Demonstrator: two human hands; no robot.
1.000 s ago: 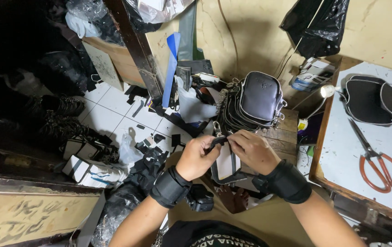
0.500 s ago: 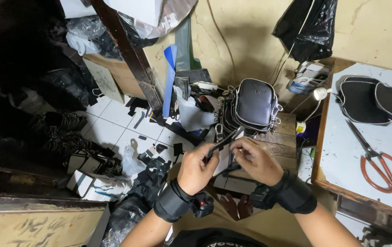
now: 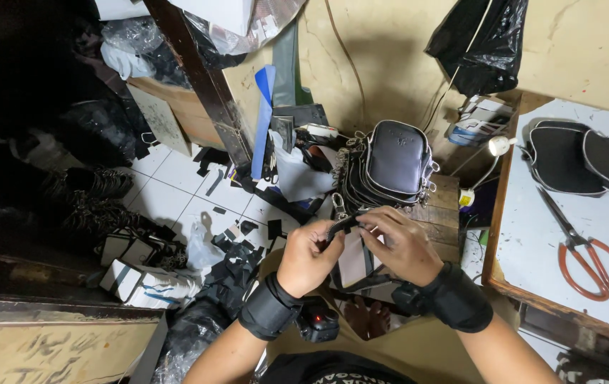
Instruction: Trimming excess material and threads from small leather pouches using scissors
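Cluttered tiled floor (image 3: 169, 192) lies below. Both hands pinch one zipper strip (image 3: 343, 222) over a pale panel (image 3: 353, 262): left hand (image 3: 309, 257) gripping its end, right hand (image 3: 400, 244) feeding it. Fitting seems under way; alignment matters next. One stack of black pouches (image 3: 390, 167), one pair of scissors (image 3: 585, 245) on the tabletop (image 3: 532, 235).

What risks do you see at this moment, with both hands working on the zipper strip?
The left hand and right hand pinch a black zipper strip between fingertips; it may slip loose. The stack of black pouches sits near the wooden stool's edge, so a nudge might topple it.
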